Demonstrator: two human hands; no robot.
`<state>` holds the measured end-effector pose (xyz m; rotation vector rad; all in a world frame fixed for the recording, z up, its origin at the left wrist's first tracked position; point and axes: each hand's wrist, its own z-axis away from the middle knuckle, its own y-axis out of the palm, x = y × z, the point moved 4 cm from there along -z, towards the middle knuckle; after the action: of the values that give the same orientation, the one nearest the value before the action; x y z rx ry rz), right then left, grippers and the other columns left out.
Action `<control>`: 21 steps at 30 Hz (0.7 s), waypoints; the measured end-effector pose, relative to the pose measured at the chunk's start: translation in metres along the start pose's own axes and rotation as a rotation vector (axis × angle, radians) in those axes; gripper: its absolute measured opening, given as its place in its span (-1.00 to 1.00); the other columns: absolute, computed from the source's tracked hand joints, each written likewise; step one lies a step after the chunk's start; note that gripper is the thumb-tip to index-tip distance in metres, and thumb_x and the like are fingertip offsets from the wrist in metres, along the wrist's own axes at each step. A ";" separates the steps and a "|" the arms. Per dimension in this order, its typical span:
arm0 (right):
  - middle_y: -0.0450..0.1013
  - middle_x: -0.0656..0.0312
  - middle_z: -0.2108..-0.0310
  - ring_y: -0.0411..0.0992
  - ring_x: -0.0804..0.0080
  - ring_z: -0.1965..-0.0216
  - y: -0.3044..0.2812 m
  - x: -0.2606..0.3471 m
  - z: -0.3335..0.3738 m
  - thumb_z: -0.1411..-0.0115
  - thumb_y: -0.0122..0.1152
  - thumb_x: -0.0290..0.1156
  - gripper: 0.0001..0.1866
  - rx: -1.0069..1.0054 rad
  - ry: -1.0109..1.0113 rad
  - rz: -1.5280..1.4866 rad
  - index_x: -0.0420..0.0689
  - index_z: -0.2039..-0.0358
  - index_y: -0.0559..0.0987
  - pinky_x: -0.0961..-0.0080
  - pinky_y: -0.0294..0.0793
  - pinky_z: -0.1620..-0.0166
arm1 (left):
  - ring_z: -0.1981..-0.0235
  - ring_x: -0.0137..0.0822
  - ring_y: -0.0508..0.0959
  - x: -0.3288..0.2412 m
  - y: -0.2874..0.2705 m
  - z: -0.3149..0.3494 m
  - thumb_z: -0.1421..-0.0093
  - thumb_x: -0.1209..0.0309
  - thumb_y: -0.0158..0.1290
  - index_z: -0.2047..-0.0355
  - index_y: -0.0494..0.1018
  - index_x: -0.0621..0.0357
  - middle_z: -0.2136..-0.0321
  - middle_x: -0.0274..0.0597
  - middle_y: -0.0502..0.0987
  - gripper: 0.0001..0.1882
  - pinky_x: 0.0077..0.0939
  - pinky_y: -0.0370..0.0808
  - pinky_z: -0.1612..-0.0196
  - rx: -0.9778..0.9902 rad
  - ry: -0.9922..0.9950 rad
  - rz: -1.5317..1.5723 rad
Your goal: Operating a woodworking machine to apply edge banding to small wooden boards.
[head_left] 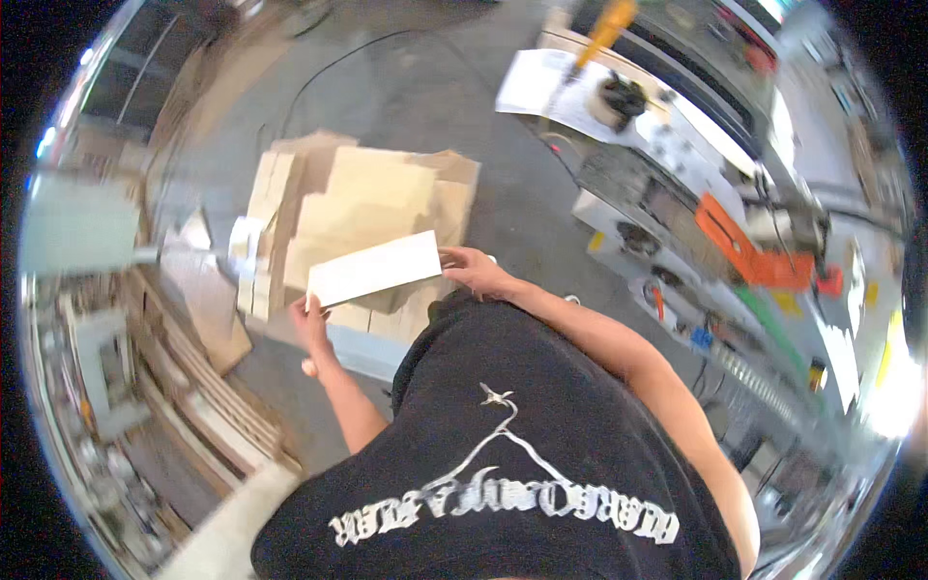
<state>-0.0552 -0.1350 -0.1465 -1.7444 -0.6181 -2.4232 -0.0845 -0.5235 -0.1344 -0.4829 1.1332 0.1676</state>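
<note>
Between my two hands a flat white rectangular board (375,270) is held by its short ends, slightly tilted with its right end farther away. My left hand (311,321) grips its left end, thumb on the top face. At the right end, the fingers of my right hand (474,269) close on the edge. Below the board stands a stack of light-brown boards or boxes (377,184), partly covered by it. The board's underside is hidden.
At the upper right a long machine bench (638,184) carries an orange part (739,242) and a white sheet (532,82). Long wooden strips (208,387) lie at the lower left. A dark cable (324,72) runs over the grey floor.
</note>
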 end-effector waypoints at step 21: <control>0.52 0.26 0.31 0.42 0.61 0.37 -0.241 0.060 0.292 -0.08 0.06 -0.45 -0.66 -1.508 -0.145 -0.019 -0.28 0.13 0.55 0.64 0.35 0.38 | 0.50 -0.43 0.54 -0.121 0.462 0.164 -0.15 0.43 0.10 0.04 0.40 0.33 0.37 -0.17 0.57 -0.62 -0.61 0.41 0.47 1.091 0.256 -0.171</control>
<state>0.1105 0.2036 -0.0786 -2.1034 1.6398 -2.8671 -0.1702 -0.0269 -0.1020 0.3872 1.2450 -0.6593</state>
